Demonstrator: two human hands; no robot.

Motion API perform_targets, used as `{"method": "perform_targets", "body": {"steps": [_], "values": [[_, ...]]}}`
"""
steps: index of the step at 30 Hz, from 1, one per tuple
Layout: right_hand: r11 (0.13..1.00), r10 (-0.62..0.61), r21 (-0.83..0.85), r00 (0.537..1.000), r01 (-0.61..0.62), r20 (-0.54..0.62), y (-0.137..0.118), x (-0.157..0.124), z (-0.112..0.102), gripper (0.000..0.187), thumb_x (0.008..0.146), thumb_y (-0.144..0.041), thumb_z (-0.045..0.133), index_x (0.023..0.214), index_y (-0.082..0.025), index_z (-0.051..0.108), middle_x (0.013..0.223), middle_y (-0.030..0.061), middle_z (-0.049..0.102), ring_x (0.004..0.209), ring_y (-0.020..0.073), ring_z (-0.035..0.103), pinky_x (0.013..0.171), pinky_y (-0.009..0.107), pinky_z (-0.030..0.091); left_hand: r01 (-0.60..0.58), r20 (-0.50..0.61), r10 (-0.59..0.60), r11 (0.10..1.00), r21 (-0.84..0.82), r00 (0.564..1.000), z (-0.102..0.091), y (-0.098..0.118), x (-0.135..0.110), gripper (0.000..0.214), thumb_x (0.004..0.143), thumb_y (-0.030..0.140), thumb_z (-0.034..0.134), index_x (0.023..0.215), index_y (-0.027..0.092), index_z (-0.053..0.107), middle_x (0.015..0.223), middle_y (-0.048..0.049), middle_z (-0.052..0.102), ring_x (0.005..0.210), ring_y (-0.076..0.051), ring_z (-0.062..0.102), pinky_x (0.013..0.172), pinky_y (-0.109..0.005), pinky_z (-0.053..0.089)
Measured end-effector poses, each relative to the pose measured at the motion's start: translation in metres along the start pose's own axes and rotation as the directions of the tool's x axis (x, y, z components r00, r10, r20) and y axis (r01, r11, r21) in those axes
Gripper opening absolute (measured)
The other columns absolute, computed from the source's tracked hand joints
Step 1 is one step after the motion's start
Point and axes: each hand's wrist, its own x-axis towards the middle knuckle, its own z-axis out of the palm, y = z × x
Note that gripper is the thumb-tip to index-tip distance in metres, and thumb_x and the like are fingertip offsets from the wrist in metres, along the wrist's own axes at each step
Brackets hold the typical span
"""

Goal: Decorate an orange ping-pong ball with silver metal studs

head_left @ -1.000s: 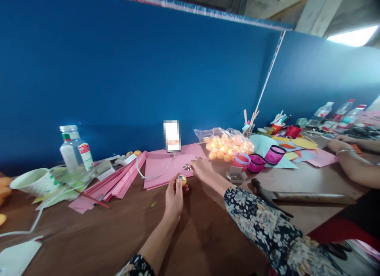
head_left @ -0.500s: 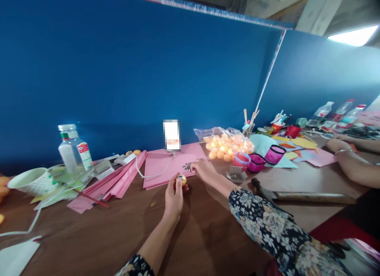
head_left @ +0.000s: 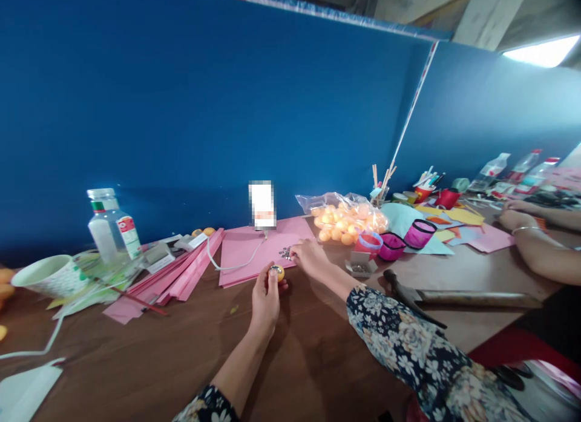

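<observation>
My left hand point(head_left: 265, 298) rests on the brown table and pinches a small orange ball point(head_left: 278, 272) with a shiny metal piece on top. My right hand point(head_left: 310, 257) reaches forward to a little heap of silver metal bits point(head_left: 285, 253) lying on a pink paper sheet point(head_left: 254, 252). Its fingers are curled down onto the heap; what they pinch, if anything, is too small to make out.
A phone point(head_left: 262, 205) with a white cable stands against the blue wall. A bag of orange balls point(head_left: 345, 219), pink cups point(head_left: 420, 233), a small box point(head_left: 361, 267) and a hammer point(head_left: 454, 298) lie to the right. A bottle point(head_left: 111, 228), paper cup point(head_left: 49, 276) and pink strips lie left. Another person's arms point(head_left: 535, 246) rest far right.
Hardly anything has moved. My right hand stays at the heap of metal bits and my left hand keeps the ball; the camera has shifted slightly.
</observation>
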Motion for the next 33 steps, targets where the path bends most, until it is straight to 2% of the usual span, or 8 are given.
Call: {"method": "perform_targets", "body": {"steps": [6, 11, 24, 33], "values": [[0.999, 0.046, -0.018, 0.999, -0.046, 0.011, -0.009, 0.009, 0.007, 0.018, 0.076, -0.022, 0.047, 0.082, -0.018, 0.064, 0.088, 0.0062, 0.063, 0.082, 0.0179, 0.053, 0.065, 0.023, 0.034, -0.012, 0.002, 0.012, 0.999, 0.043, 1.0, 0.0, 0.001, 0.0, 0.047, 0.074, 0.043, 0.049, 0.113, 0.016, 0.05, 0.089, -0.0071, 0.059, 0.064, -0.012, 0.059, 0.064, -0.03, 0.051], [0.999, 0.037, -0.001, 0.999, -0.037, 0.026, -0.011, 0.013, 0.009, 0.018, 0.073, -0.017, 0.05, 0.083, -0.017, 0.064, 0.088, 0.006, 0.064, 0.079, 0.0161, 0.054, 0.062, 0.022, 0.033, -0.017, 0.006, 0.017, 0.999, 0.046, 1.0, 0.0, 0.0, 0.0, 0.045, 0.075, 0.043, 0.048, 0.112, 0.016, 0.051, 0.089, -0.0071, 0.059, 0.063, -0.012, 0.058, 0.063, -0.029, 0.051], [0.997, -0.004, 0.073, 1.0, 0.003, 0.014, -0.006, 0.005, 0.003, 0.016, 0.074, -0.02, 0.05, 0.082, -0.019, 0.064, 0.088, 0.0019, 0.065, 0.079, 0.013, 0.056, 0.063, 0.019, 0.035, -0.013, 0.021, 0.012, 0.999, 0.037, 1.0, -0.002, -0.002, 0.0, 0.047, 0.076, 0.043, 0.047, 0.116, 0.018, 0.049, 0.09, -0.0068, 0.059, 0.061, -0.01, 0.059, 0.061, -0.027, 0.052], [0.994, 0.106, 0.001, 0.994, -0.106, -0.014, -0.013, 0.013, 0.002, 0.02, 0.077, -0.024, 0.045, 0.08, -0.017, 0.064, 0.085, 0.0066, 0.065, 0.074, 0.0164, 0.056, 0.058, 0.022, 0.035, -0.003, 0.013, 0.003, 1.0, 0.011, 1.0, -0.001, -0.001, 0.0, 0.046, 0.075, 0.044, 0.048, 0.113, 0.019, 0.05, 0.09, -0.0063, 0.059, 0.062, -0.01, 0.059, 0.063, -0.028, 0.052]]}}
